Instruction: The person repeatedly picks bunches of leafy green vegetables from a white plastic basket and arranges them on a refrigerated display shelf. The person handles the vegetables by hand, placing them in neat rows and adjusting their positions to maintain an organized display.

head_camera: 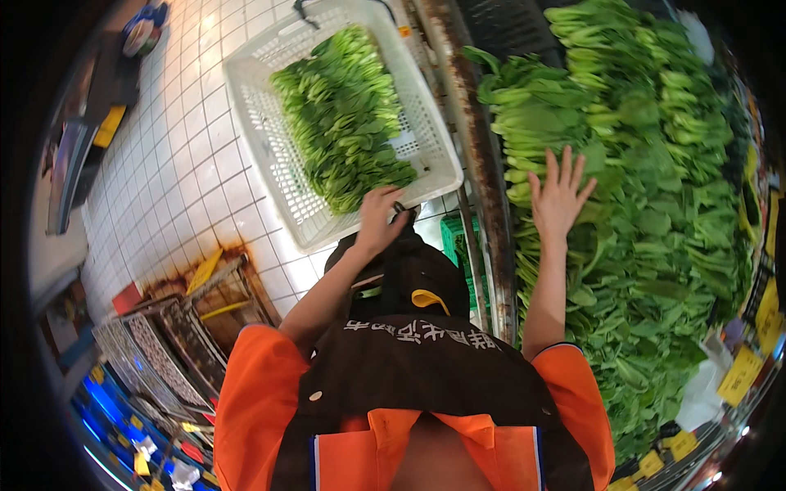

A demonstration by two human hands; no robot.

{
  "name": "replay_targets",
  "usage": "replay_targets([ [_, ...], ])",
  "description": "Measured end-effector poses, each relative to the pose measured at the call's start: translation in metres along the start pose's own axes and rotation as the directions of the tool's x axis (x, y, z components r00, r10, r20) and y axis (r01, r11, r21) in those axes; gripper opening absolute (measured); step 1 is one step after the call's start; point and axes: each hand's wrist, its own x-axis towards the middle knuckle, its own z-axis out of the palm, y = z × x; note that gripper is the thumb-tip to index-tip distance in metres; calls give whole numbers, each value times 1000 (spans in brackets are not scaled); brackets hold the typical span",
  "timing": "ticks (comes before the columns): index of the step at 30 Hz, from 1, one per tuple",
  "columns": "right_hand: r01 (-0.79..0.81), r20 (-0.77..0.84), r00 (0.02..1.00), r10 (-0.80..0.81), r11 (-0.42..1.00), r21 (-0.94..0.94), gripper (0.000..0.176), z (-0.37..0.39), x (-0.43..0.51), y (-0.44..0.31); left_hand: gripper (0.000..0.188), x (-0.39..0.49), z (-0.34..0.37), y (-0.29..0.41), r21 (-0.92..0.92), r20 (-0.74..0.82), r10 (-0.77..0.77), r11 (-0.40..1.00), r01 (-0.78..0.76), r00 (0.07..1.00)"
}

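Note:
My right hand lies spread on top of the leafy green vegetables, fingers apart, on the display stand to my right. Their pale green stems line up in rows, with the broad leaves overlapping. In front of me, my left hand is at the near rim of a white perforated plastic basket. Its fingers are slightly curled above the rim; whether they grip it is unclear. Inside the basket lies a thick layer of bok choy, stems towards the right side and bare basket floor showing beside them.
A rusty metal edge runs along the stand's near side. Below it stands a green plastic crate. White floor tiles stretch leftward to a rusty metal rack. Yellow price tags line the stand's far edge beside a clear plastic bag.

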Motion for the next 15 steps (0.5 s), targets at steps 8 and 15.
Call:
replay_targets([
  [8, 117, -256, 961, -102, 992, 42, 33, -39, 3, -48, 28, -90, -70, -134, -363, -146, -746, 652, 666, 650],
  [15, 201, -62, 973, -222, 685, 701, 18, -30, 35, -205, 30, -50, 1, -239, -753, 285, -921, -43, 657, 266],
])
